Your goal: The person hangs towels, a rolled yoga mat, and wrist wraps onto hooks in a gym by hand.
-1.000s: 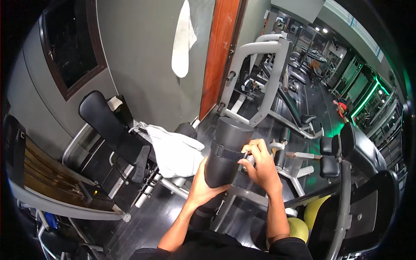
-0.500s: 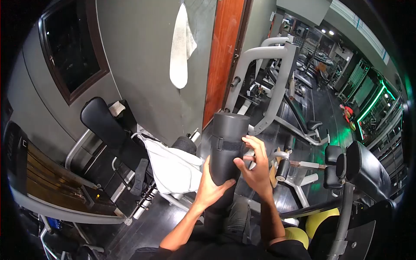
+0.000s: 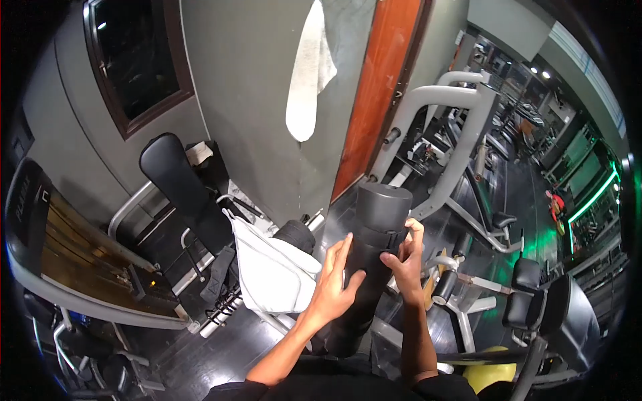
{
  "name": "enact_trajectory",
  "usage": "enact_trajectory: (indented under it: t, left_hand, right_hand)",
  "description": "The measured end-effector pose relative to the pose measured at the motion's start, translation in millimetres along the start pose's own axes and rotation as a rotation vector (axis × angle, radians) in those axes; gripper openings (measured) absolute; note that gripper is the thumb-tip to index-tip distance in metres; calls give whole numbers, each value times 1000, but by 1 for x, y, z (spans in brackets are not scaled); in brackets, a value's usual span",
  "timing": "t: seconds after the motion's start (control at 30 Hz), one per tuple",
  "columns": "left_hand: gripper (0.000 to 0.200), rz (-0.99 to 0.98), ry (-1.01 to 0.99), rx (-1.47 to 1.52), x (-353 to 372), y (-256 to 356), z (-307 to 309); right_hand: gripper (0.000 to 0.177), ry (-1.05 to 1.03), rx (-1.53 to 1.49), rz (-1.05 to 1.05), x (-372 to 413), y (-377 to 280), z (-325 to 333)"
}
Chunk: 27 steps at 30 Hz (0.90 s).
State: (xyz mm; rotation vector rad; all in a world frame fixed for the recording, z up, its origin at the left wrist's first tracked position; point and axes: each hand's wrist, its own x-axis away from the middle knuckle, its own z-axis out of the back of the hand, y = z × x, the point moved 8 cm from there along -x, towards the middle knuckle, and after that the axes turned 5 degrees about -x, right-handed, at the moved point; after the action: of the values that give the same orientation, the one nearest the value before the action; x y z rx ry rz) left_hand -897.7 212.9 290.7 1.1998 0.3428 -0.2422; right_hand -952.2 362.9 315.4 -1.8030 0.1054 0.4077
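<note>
A long black cylinder (image 3: 374,267) with a smooth rounded top stands slightly tilted in front of my body. Around its upper part runs a black strap (image 3: 374,236), with a loop at its right side. My left hand (image 3: 334,284) holds the cylinder's left side, fingers stretched along it and thumb across the front. At the strap's right end is my right hand (image 3: 406,264), its thumb on the front and its bent fingers at the side. The lower end of the cylinder merges with my dark clothing.
A white cloth (image 3: 274,271) drapes over a machine at left, beside a black padded seat (image 3: 177,177). A white towel (image 3: 307,87) hangs on the grey wall. Gym machine frames (image 3: 461,140) stand at right, with a yellow ball (image 3: 491,371) low down.
The cylinder has turned, bringing the strap's loop from the left front to the right side. My left hand has shifted up it, and my right hand has closed in on the strap. The view has swung left.
</note>
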Motion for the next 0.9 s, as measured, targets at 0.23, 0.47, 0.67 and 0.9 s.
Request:
enact_trajectory:
  t: [0.23,0.47,0.67,0.9]
  left_hand:
    - [55,4,180,-98,-64,-24,12]
    - [42,4,266,-157,-116,-53,-3]
    - [46,21,355,-205,-148,-68,-23]
    - [51,3,380,-285,-178,-67,-41]
  right_hand:
    - [78,-126,-156,-155,-61,52,8]
    - [82,-206,-198,-204,-124,103,28]
    - [82,-283,-282,-129,-175,118,48]
    - [84,-444,-267,-178,-216,135,71]
